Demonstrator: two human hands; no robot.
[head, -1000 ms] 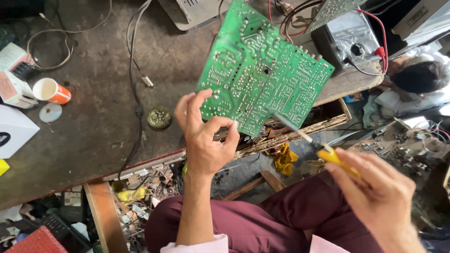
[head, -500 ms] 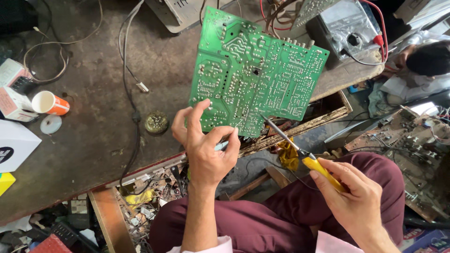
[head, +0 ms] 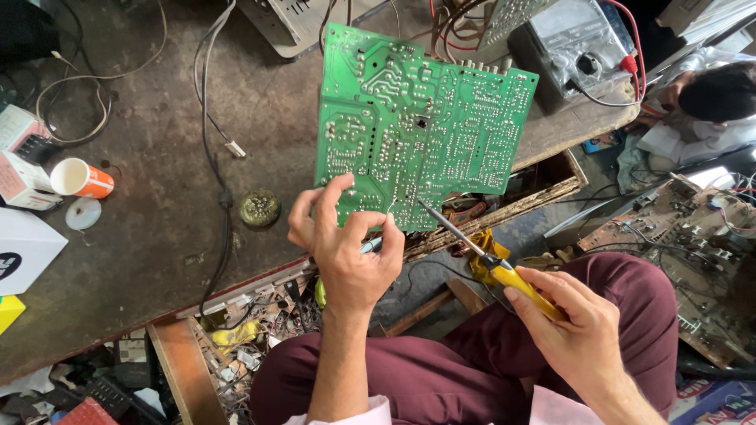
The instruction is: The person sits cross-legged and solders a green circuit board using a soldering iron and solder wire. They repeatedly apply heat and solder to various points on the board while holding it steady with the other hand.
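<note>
Left hand [head: 350,248] grips green circuit board [head: 421,130] by its lower edge, over table's [head: 157,205] near edge. Right hand [head: 579,330] clasps yellow-handled soldering iron [head: 492,264], shaft slanting up-left, tip at board's underside.

The circuit board [head: 421,130] is held up over the near edge of the workbench [head: 157,228]. The left hand [head: 346,244] grips the board's bottom edge. The right hand [head: 579,334] is lower and to the right, over the person's lap, and holds a soldering iron [head: 492,264] whose tip touches the board's bottom edge. A small round tin [head: 260,208] sits on the bench, left of the left hand. Farther left lies a cup [head: 83,178] on its side. A meter [head: 579,47] sits behind the board, to the right.
</note>
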